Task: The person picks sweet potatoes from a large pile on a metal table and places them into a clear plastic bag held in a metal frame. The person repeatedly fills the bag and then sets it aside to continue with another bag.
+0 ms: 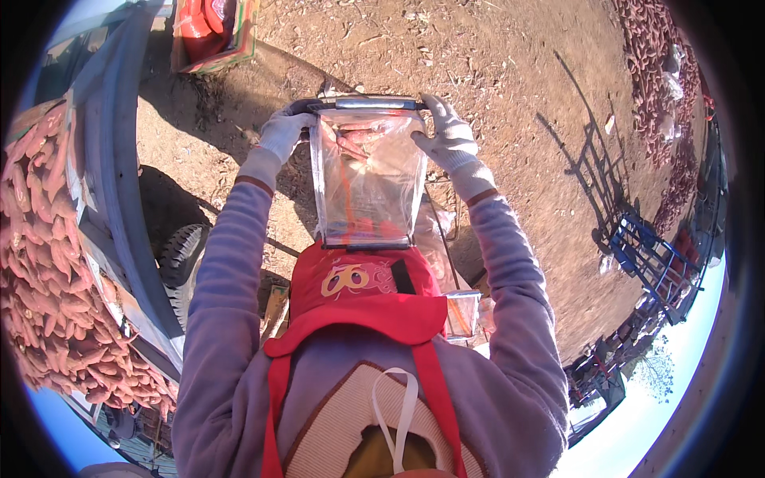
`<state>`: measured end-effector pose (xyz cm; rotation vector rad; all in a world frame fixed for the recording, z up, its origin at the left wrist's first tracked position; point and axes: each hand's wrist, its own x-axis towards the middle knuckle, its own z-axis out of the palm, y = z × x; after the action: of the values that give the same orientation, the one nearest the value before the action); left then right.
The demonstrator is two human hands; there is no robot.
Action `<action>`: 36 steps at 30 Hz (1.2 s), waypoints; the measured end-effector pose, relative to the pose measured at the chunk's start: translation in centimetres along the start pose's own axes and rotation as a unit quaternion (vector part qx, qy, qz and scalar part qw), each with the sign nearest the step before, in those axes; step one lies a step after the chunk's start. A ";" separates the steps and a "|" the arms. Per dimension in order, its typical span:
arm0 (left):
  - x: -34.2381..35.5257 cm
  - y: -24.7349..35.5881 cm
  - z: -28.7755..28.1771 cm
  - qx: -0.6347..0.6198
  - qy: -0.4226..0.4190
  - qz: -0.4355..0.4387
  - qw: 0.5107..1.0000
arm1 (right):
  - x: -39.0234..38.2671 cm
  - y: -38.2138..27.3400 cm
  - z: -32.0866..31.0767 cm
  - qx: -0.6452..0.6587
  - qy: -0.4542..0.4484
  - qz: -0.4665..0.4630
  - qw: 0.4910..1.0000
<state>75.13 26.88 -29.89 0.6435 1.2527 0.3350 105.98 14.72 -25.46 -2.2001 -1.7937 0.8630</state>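
Observation:
A clear plastic bag (pixel 370 195) with orange-red print stretches over a metal frame in front of my body. Its far edge lies along a silver bar (pixel 374 103). A few reddish sweet potatoes (pixel 355 145) show inside, near that far end. My left hand (pixel 285 134), in a white knit glove, is closed on the bag's far left corner, with its fingertips partly hidden. At the far right corner, my gloved right hand (pixel 453 137) grips the bag's edge, thumb on the near side and fingers beyond. Below the bag is my red apron (pixel 358 279).
Sweet potatoes (pixel 48 263) fill a truck bed at left, above a tyre (pixel 179 259). An open carton (pixel 215 56) with red contents stands at far left. A blue hand cart (pixel 653 259) stands at right on the dirt ground, near more sweet potatoes (pixel 649 72).

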 end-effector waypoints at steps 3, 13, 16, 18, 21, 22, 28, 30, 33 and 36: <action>0.3 0.1 -0.1 0.022 -0.003 0.011 1.000 | 0.6 0.0 0.4 -0.003 0.035 -0.020 0.999; -0.6 0.7 -0.2 0.124 -0.006 0.015 0.992 | 3.5 1.2 -1.7 0.126 -0.128 0.045 0.983; -0.7 0.8 -0.3 0.113 -0.022 0.011 0.993 | 4.3 2.4 -0.9 0.283 -0.150 0.082 0.944; -0.5 0.8 -0.5 0.082 -0.023 -0.003 0.996 | 4.8 3.0 0.8 0.428 -0.128 0.142 0.883; -0.4 0.3 -0.7 0.099 -0.036 0.024 0.994 | 4.1 3.7 4.1 0.623 -0.065 0.242 0.741; -0.4 -0.1 -0.7 0.094 -0.040 0.021 0.995 | 4.0 3.8 5.3 0.638 -0.042 0.261 0.723; -1.5 -3.4 -0.5 0.109 0.077 -0.092 0.987 | 3.2 4.5 9.1 0.723 0.097 0.292 0.618; -3.3 -4.7 -0.4 0.407 0.155 0.006 0.900 | 3.0 4.3 9.2 0.686 0.112 0.291 0.657; -8.7 -6.2 0.6 0.559 0.140 -0.017 0.817 | 1.8 3.1 8.6 0.676 0.152 0.248 0.677; -16.2 -6.6 2.1 0.475 0.042 0.021 0.879 | 0.4 1.9 7.7 0.549 0.103 0.231 0.796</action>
<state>71.59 11.94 -21.14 1.5059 1.4613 -0.2644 103.58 12.92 -32.77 -1.7374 -0.3456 1.2394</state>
